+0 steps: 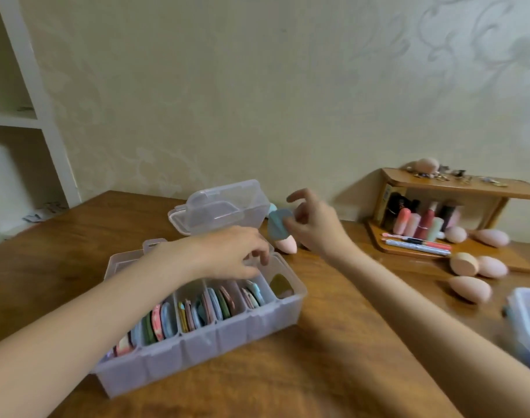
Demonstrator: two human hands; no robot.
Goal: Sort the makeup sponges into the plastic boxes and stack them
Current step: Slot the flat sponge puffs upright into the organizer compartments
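The job looks partly done. The clear divided box (pixel 197 336) on the wooden table (pixel 333 342) already has many flat sponges (pixel 218 303) standing on edge in its small sections, and an olive sponge (pixel 280 285) lies in the end section. A second clear box (pixel 218 206) sits behind it with its lid shut. Plenty is left, I think: egg-shaped pink sponges (pixel 481 276) lie loose on the table to the right, near a small wooden shelf (pixel 456 188) of makeup bottles, one more pink sponge (pixel 287 245) lies just behind the divided box, and no boxes are stacked yet. The left hand (pixel 236 254) reaches over the far side of the divided box, fingers curled down toward the sections; I cannot tell if it holds anything. The right hand (pixel 312 224) is raised above the table and pinches a blue-grey flat sponge (pixel 278 224) between thumb and fingers, other fingers spread.
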